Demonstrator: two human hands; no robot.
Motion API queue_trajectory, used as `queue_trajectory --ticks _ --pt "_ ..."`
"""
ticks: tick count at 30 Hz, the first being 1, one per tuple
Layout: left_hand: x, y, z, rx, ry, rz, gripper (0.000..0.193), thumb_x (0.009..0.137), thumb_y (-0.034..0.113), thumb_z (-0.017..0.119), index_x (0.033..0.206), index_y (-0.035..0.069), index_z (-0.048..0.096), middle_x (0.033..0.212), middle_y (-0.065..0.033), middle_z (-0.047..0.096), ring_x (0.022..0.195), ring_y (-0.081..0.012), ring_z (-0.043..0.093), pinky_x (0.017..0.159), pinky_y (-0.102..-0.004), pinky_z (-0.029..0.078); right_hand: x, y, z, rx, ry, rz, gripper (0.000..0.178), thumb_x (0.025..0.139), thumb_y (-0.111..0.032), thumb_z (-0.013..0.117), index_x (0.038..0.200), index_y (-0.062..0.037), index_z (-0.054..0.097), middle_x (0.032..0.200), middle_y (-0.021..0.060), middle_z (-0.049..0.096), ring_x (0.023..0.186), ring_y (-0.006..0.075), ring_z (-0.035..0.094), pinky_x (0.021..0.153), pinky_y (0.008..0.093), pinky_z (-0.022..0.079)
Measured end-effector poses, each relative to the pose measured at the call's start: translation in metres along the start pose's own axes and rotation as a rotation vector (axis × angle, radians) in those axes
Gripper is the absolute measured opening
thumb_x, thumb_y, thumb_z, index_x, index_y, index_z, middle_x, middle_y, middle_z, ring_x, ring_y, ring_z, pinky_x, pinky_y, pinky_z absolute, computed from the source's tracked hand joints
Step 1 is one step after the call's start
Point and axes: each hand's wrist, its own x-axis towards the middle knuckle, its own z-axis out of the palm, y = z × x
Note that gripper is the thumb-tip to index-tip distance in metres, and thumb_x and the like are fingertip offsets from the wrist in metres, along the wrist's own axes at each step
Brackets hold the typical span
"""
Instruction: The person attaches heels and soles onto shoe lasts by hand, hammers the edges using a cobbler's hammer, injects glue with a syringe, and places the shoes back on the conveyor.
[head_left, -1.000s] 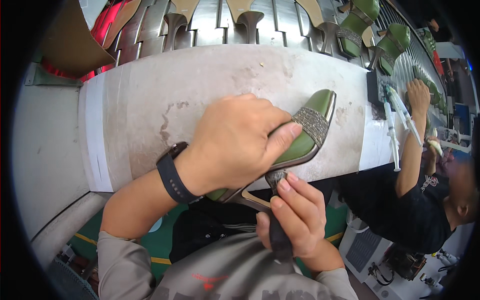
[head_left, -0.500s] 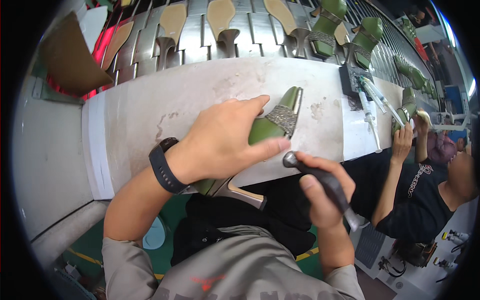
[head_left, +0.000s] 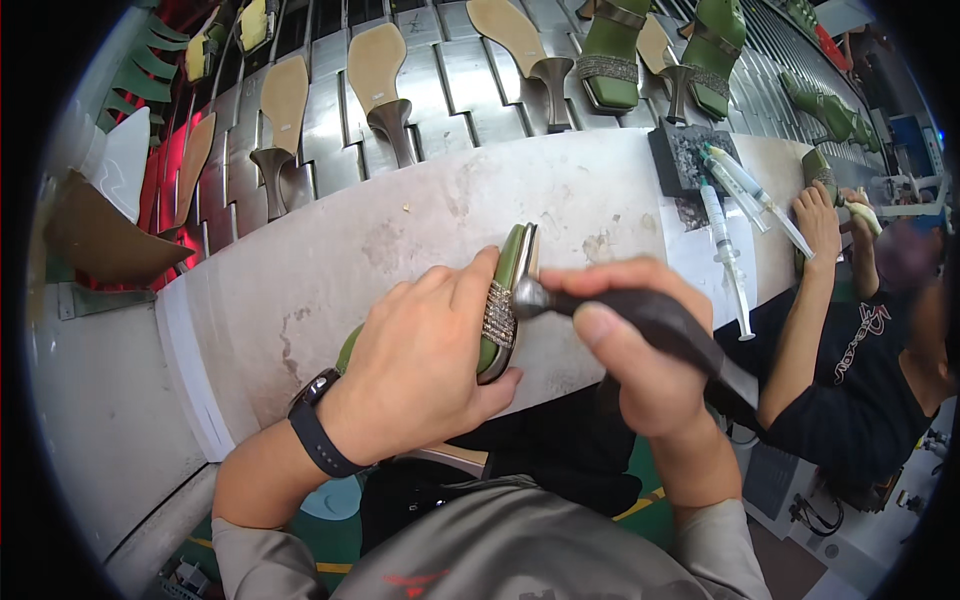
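Note:
A green high-heeled sandal (head_left: 500, 312) with a glittery strap lies tilted on its side on the white worktable (head_left: 420, 215). My left hand (head_left: 415, 345) is wrapped over it, thumb at the near side of its front. The sandal's middle is hidden under my palm; its heel (head_left: 460, 458) shows below my wrist. My right hand (head_left: 655, 360) grips a dark shoemaker's hammer (head_left: 665, 318). Its rounded metal face meets the sandal's sole edge beside the strap, seemingly touching it. The hammer's flared end points to the lower right.
Behind the table a slatted metal conveyor (head_left: 440, 100) carries tan heeled soles (head_left: 378, 68) and green sandals (head_left: 610, 60). Plastic syringes (head_left: 722, 240) lie by a dark block (head_left: 680, 160) at right. A co-worker's hand (head_left: 818, 222) handles another sandal beyond them. A brown curved sheet (head_left: 110, 235) stands at left.
The hammer has moved up and left, from apart to the sandal's sole edge. My left hand has shifted its hold, and the sandal is turned with its sole edge toward the hammer.

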Motion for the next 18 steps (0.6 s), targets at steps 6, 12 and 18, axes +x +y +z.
queue_trajectory --ticks 6,12,18 --pt "-0.003 -0.01 -0.014 -0.029 -0.059 -0.024 0.082 0.079 0.024 0.085 0.145 -0.008 0.046 0.11 -0.0215 0.068 0.103 -0.0363 0.069 0.091 -0.0453 0.055 0.06 0.041 -0.003 0.225 0.228 0.12 0.021 0.099 -0.014 0.071 0.11 0.0031 0.075 0.106 0.0107 0.078 0.096 0.0145 0.071 0.091 0.0293 0.056" --pt "-0.021 0.018 -0.069 -0.802 0.506 0.209 0.075 0.086 0.015 0.08 0.149 -0.004 0.044 0.127 -0.014 0.066 0.117 -0.022 0.065 0.106 -0.0364 0.05 0.01 0.041 -0.013 0.174 0.274 0.151 0.023 0.099 -0.015 0.071 0.112 0.004 0.074 0.109 0.0128 0.077 0.102 0.0175 0.071 0.091 0.0311 0.058" --pt "-0.039 0.042 -0.063 -0.508 0.385 0.366 0.069 0.083 0.009 0.075 0.145 -0.001 0.046 0.139 -0.0168 0.063 0.122 -0.0195 0.062 0.105 -0.0349 0.049 -0.033 -0.041 0.009 -0.032 0.14 -0.265 0.026 0.096 -0.007 0.067 0.118 0.0074 0.069 0.12 0.0207 0.075 0.112 0.0259 0.072 0.103 0.0371 0.055"
